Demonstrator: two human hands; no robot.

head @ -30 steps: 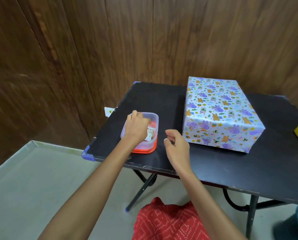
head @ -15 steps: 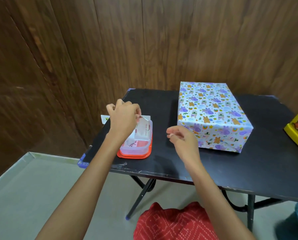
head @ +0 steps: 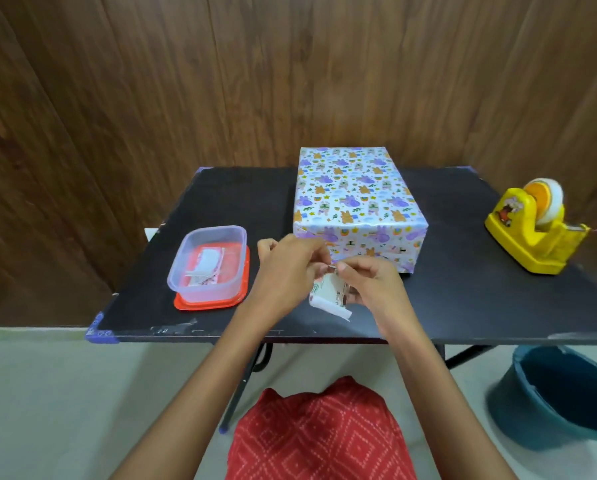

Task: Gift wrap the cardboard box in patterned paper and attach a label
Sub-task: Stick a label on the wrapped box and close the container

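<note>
We find the left hand (head: 286,271) and right hand (head: 373,285) fingers pinching one label (head: 326,294), its print unreadable. The wrapped box (head: 355,199) stands just beyond the fingers; a clear tub (head: 207,293), left of them, holds similar slips.

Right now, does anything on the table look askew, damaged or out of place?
Nothing serious. The wrapped box looks neat. The label, pinched between left hand and right hand, curls at its end, and the table is scuffed along its front.
</note>
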